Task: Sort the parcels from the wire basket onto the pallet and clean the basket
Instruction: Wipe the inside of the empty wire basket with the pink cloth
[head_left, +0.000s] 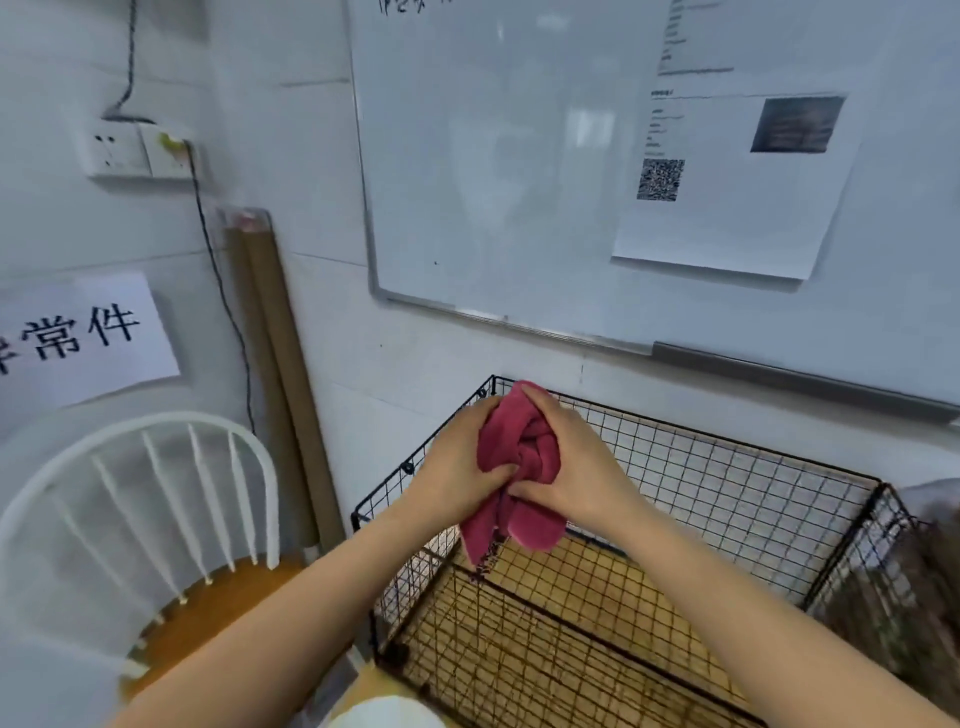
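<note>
— What are the hands doing?
— Both are gripping a bunched red cloth (519, 452); the left hand (457, 467) is curling round its left side; the right hand (569, 457) is closing over its right side.
— And the basket?
— The wire basket (727, 493) is sitting just below the cloth, against the wall under the whiteboard (493, 156); a white chair (208, 613) is standing to its left.

A whiteboard (493, 156) hangs on the far wall, with a printed sheet (727, 223) bearing a QR code on its right part. At left stand a white chair (208, 613), brown rolls (275, 364) and a wall socket (130, 150).
</note>
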